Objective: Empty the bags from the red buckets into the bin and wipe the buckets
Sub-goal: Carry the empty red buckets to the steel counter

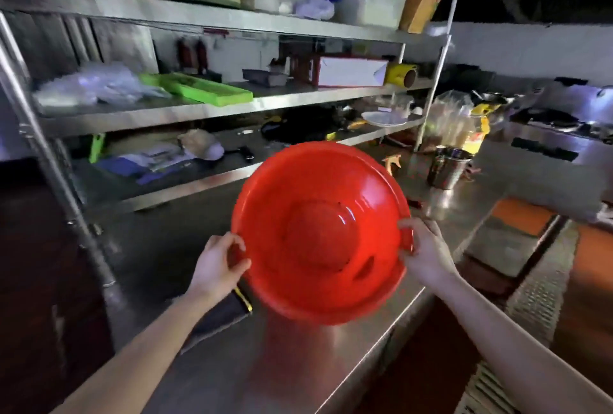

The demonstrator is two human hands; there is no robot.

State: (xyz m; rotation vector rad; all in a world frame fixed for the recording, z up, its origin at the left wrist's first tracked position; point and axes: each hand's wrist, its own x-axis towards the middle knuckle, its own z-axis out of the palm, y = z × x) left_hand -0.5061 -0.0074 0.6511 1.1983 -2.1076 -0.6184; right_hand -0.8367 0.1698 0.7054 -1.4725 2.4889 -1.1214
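The red bucket (318, 234) is held up over the steel table (265, 364), tilted so that its open mouth faces the camera. The left grip (219, 264) is curled tight round the bucket's left rim, and the right grip (426, 252) holds its right rim in the same closed way. Behind the bucket stands a metal shelf rack (205, 108), and behind it to the right a steel cup (447, 166) stands on the table.

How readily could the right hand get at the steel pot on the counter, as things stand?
Probably not at once: the right hand grips the rim of the red bucket, as the left hand does. The path looks free; the steel pot stands uncovered on the counter beyond it, so letting go should suffice.
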